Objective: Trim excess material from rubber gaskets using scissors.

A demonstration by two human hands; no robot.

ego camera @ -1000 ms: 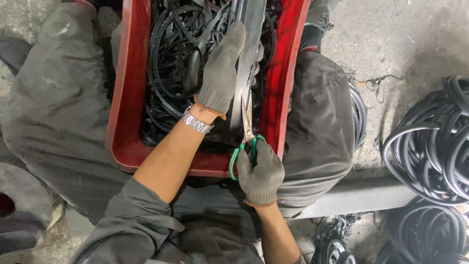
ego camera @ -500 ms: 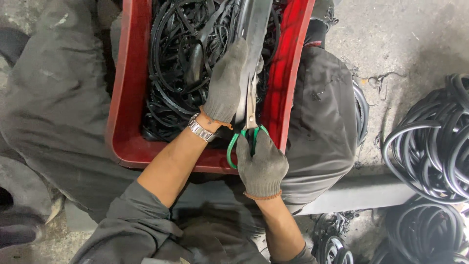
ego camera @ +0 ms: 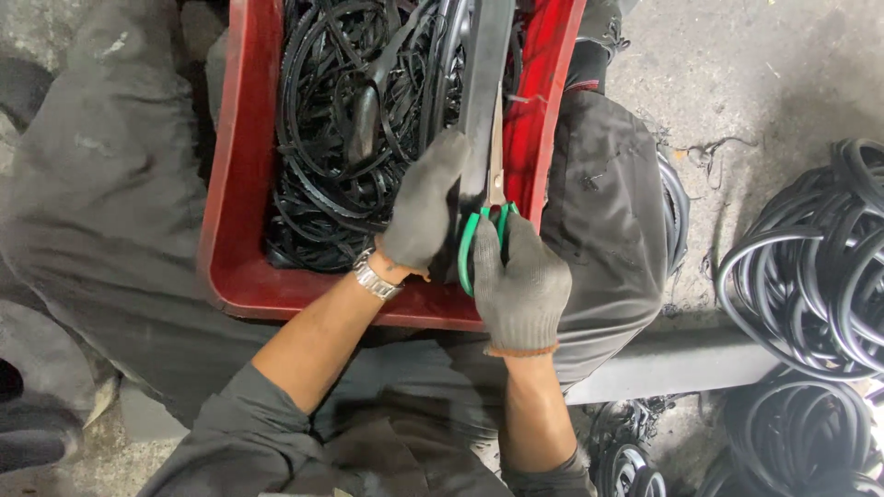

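Nearest the camera, grey sleeves are seen, and both forearms are stretched toward the red crate [ego camera: 235, 276], which rests across the lap and serves here as the landmark. At the crate's near rim, toward its right corner, the right hand [ego camera: 520, 290] in a grey knit glove is closed through the green handles of a pair of scissors [ego camera: 486, 225]; the blades point away, along the inside of the crate's right wall, and how far they are parted cannot be told. Just left of that, over the near part of the crate, the left hand [ego camera: 425, 207], also gloved and with a metal watch [ego camera: 373, 276] at the wrist, is curled around the near end of a flat black rubber strip [ego camera: 483, 83]. The strip is held taut and runs away along the crate's right wall to the far edge of the view.

The strip is judged to be light, limp and slightly grippy, likely to sag or twist unless kept under tension; it is best taken across its flat width, close beside the blades.

Farther in, the crate is filled with a tangle of black rubber offcuts [ego camera: 341, 138]. Well to the right of the crate, on the concrete floor [ego camera: 737, 83], coils of black rubber rings [ego camera: 810, 267] are stacked.
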